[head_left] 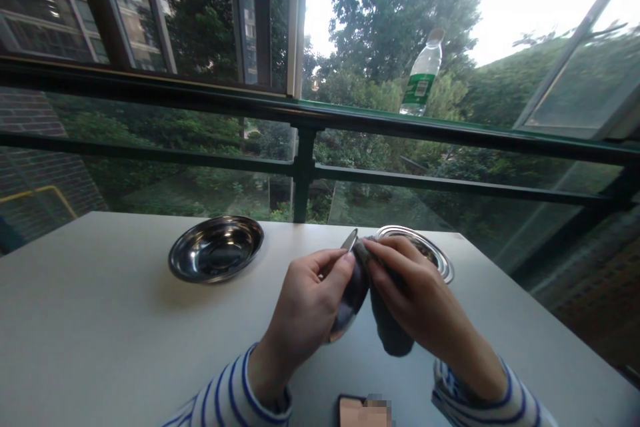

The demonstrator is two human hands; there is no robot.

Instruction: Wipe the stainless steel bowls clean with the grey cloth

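In the head view, a stainless-steel dish (351, 297) is held on edge, steeply tilted, above the white table (100, 320). The left hand (305, 300) comes in from eight o'clock, its thumb and curled fingers closed on the upper rim, near the dish's twelve o'clock. The right hand (425, 290), from four o'clock, pinches a dark grey cloth (393, 330) between thumb and fingertips close beside that rim; the rest of the cloth hangs down at the dish's four o'clock. Whether the cloth touches the metal there, I cannot tell

Clockwise about the held dish, a green-labelled plastic bottle (421, 88) is near one o'clock beyond the railing (200, 100), a second steel dish (447, 267) is at two, partly behind the right hand, a phone (341, 413) is at six, and a steel bowl (217, 253) is between nine and ten

The held dish looks light, stiff and hard to break, but its polished face may be slippery; the rim should give the surest hold. The cloth looks soft and limp, best gathered close to the fingertips
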